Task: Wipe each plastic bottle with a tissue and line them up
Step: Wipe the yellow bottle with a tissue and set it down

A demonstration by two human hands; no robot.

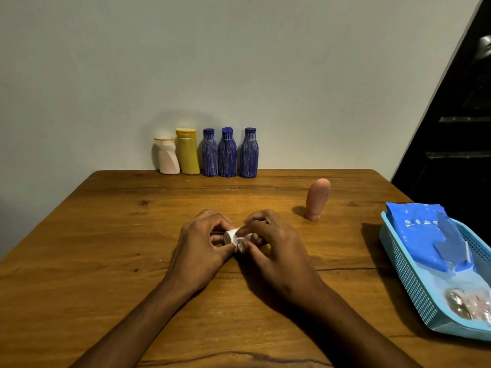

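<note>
At the table's middle my left hand [202, 244] and right hand [276, 248] meet around a small bottle [230, 236], of which only the white cap end shows. My left fingers curl round the cap end. My right fingers pinch a white tissue [243, 245] against the bottle, whose body is hidden under them. Along the far edge stand a row of a white bottle [167, 158], a yellow bottle [187, 152] and three blue bottles [227, 154]. A peach tube [317, 199] stands on its cap, apart, at the right.
A light blue mesh basket [406, 277] sits at the right edge of the wooden table [106, 248]. It holds a blue tissue pack [427, 237] and a crumpled wrapper [462, 304]. A pale wall rises right behind the bottle row.
</note>
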